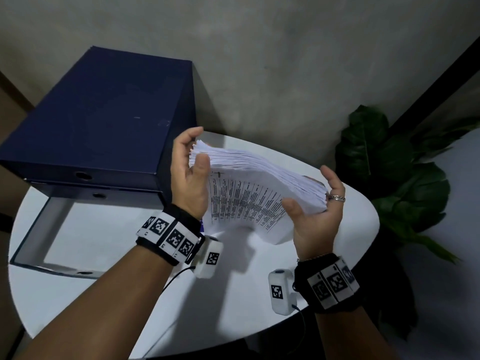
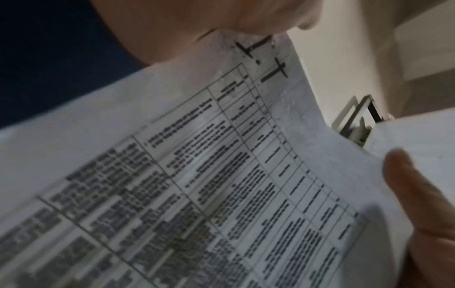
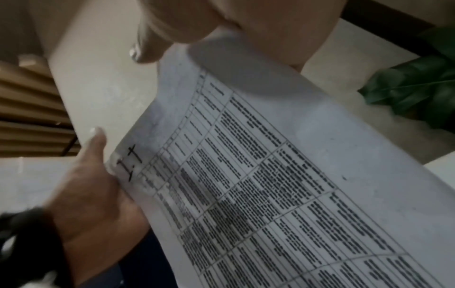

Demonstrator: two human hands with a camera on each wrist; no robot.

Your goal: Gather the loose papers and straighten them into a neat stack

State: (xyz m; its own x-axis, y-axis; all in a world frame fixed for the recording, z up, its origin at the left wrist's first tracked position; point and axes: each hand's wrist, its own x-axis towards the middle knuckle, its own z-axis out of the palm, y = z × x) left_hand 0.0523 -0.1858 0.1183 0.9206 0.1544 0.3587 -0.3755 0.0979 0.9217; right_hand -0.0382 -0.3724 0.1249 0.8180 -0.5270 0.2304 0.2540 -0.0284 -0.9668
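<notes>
Paper stack (image 1: pixel 259 183): held above table (image 1: pixel 104 294), long axis L–R, sagging. L hand (image 1: pixel 189 175) clamps left end, R hand (image 1: pixel 314 216) right end; left edges splayed.

The stack of papers (image 1: pixel 249 188) is up in the air above the table (image 1: pixel 104 294), between two hands. The left hand (image 1: pixel 188 175) is at its left end, the right hand (image 1: pixel 318 216) at its right end. A box (image 1: pixel 98 120) sits on the table to the left, behind its lid (image 1: pixel 39 229). A plant (image 1: pixel 389 162) stands to the right of the table.
</notes>
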